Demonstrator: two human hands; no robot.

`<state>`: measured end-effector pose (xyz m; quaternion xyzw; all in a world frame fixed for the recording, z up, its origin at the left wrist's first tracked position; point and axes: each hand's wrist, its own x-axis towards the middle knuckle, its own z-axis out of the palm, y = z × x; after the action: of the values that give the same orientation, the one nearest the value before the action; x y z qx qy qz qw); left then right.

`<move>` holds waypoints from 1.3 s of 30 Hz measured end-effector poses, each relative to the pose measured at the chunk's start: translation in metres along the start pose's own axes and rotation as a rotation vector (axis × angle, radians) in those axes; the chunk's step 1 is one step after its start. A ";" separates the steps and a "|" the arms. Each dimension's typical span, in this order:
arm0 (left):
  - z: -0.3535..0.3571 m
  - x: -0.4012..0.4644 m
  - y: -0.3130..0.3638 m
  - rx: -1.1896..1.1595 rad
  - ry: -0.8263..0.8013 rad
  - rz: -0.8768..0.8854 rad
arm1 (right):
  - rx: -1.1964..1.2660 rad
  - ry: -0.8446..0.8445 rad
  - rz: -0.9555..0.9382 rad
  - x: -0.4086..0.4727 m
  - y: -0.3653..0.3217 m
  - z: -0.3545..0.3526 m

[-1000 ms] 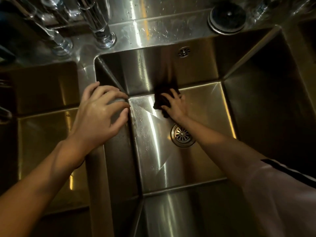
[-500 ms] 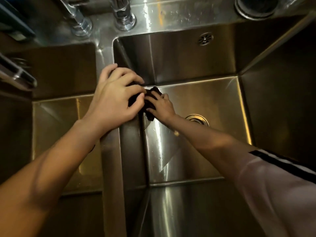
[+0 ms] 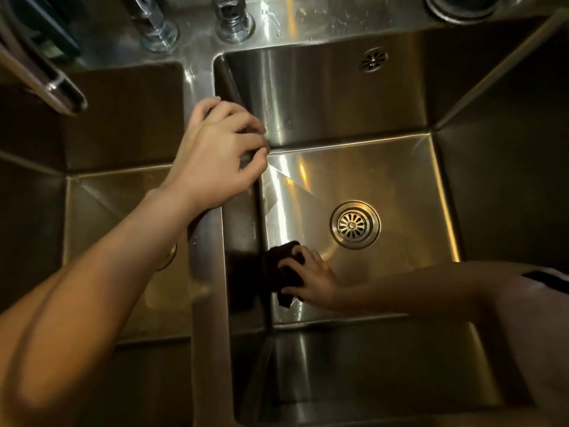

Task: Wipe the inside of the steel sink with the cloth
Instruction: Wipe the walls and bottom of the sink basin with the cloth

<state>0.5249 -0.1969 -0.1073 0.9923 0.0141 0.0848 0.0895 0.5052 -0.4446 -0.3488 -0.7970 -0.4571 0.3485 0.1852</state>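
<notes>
cloth (image 3: 281, 269): dark, bunched; lies on the floor of the right basin at its left edge, against the foot of the left wall, near the front corner. A dark reflection of it is seen on that wall.
right hand (image 3: 311, 280): laid on top of the cloth, fingers bent over it and pressing it to the steel; thumb side hidden, so a true grip cannot be confirmed. The forearm is reached in from the right.
sleeve (image 3: 535, 306): pale, with a dark stripe, seen at the right edge on the right arm.
steel sink (image 3: 338, 100): double-bowl; the right basin is the one being wiped. Floor is shiny, with streaks of glare and possibly water film near the left wall.
drain strainer (image 3: 355, 225): round, set in the right basin floor, just beyond and to the right of the right hand, not touched.
overflow grille (image 3: 373, 59): small round, on the back wall of the right basin.
left hand (image 3: 220, 155): rested on the divider (image 3: 207, 303) between the two basins, fingers curled over its right edge, nothing held.
left basin (image 3: 101, 211): darker; a drain is partly hidden under the left forearm.
tap bases (image 3: 234, 21): two chrome, on the back deck behind the divider.
round fitting (image 3: 462, 6): dark, on the deck at top right, cut off by the frame.
</notes>
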 end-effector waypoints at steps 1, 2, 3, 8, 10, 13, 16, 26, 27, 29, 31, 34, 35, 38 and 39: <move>0.001 -0.001 0.000 0.001 0.002 0.004 | 0.014 -0.026 -0.013 -0.006 0.000 0.005; 0.001 -0.001 0.001 0.004 0.006 0.006 | 0.023 -0.056 -0.028 -0.011 0.000 0.009; 0.001 -0.002 0.001 0.006 0.010 0.007 | 0.027 -0.084 -0.049 -0.016 0.000 0.011; -0.001 -0.001 0.001 0.027 -0.011 0.001 | -0.041 -0.289 -0.261 -0.026 0.002 0.007; -0.002 -0.003 0.004 0.049 -0.019 0.010 | -0.024 -0.335 -0.306 -0.023 0.002 -0.001; -0.009 -0.011 0.015 0.102 0.009 0.018 | -0.006 -0.373 -0.339 -0.020 -0.001 -0.010; -0.016 -0.027 0.042 0.110 0.072 0.041 | -0.066 -0.422 -0.364 -0.023 -0.001 -0.020; -0.009 -0.090 0.102 0.070 0.006 -0.073 | -0.174 -0.453 -0.055 -0.095 0.076 -0.087; -0.008 -0.094 0.103 0.066 0.010 -0.078 | -0.170 -0.458 -0.031 -0.102 0.085 -0.095; -0.007 -0.101 0.103 0.034 0.021 -0.095 | -0.164 -0.462 0.015 -0.116 0.105 -0.111; -0.006 -0.105 0.101 -0.019 0.024 -0.127 | -0.228 -0.470 0.103 -0.129 0.121 -0.124; -0.003 -0.109 0.096 -0.047 0.031 -0.150 | -0.292 -0.369 0.188 -0.142 0.143 -0.131; -0.003 -0.110 0.095 -0.058 0.035 -0.153 | -0.333 -0.263 0.248 -0.143 0.149 -0.129; -0.003 -0.108 0.093 -0.077 0.030 -0.164 | -0.388 0.002 0.361 -0.147 0.153 -0.125; -0.002 -0.108 0.094 -0.070 0.025 -0.165 | -0.400 -0.003 0.381 -0.153 0.152 -0.122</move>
<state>0.4191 -0.2936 -0.1060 0.9828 0.0942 0.0900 0.1307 0.6335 -0.6511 -0.2989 -0.8888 -0.3589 0.2812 -0.0456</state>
